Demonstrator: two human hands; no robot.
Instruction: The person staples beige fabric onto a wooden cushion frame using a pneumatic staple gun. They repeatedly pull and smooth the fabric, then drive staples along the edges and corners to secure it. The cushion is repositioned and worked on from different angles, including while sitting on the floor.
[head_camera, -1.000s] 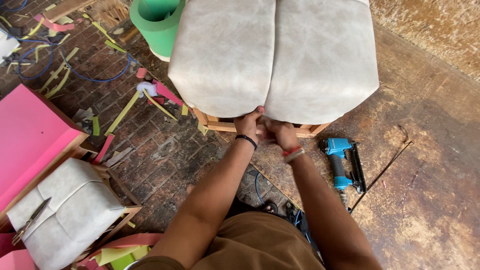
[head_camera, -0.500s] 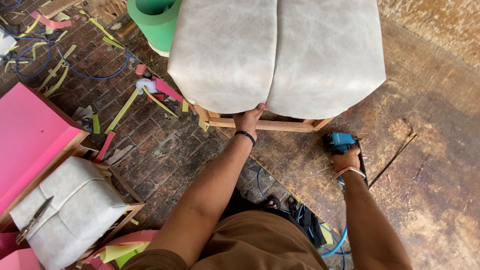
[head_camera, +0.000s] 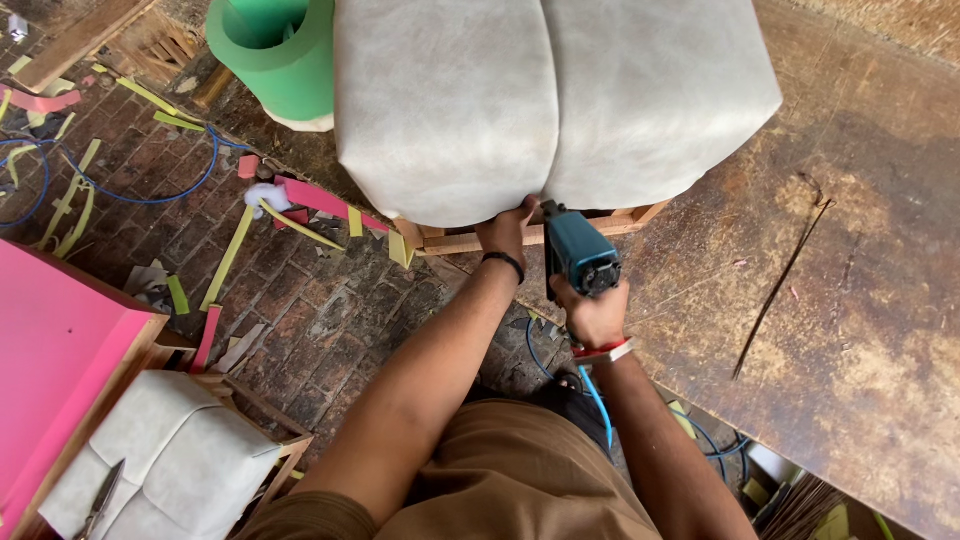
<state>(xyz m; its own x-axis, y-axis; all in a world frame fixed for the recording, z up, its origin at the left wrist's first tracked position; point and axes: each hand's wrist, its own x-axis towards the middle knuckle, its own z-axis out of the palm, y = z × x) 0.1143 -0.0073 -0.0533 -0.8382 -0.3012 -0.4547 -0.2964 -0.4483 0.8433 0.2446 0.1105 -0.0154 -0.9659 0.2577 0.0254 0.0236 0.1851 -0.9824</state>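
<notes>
Left hand (head_camera: 505, 228) pinches the grey fabric (head_camera: 470, 110) taut at the cushion's lower edge on the surface (head_camera: 850, 300), so the right hand (head_camera: 592, 315), gripping the blue staple gun (head_camera: 580, 255), can aim at the wooden frame (head_camera: 480, 240).

Cushion (head_camera: 550, 100): pale grey fabric, plain, on a light wood frame (head_camera: 530, 238). Stapler (head_camera: 580, 255): teal body, black parts. Hose (head_camera: 598, 400): blue. Desk (head_camera: 850, 300): brown, dark-stained. Foam roll (head_camera: 280, 55): green. Floor (head_camera: 320, 310): dark brick pattern with yellow and pink scraps. Panel (head_camera: 50, 350): pink.
</notes>
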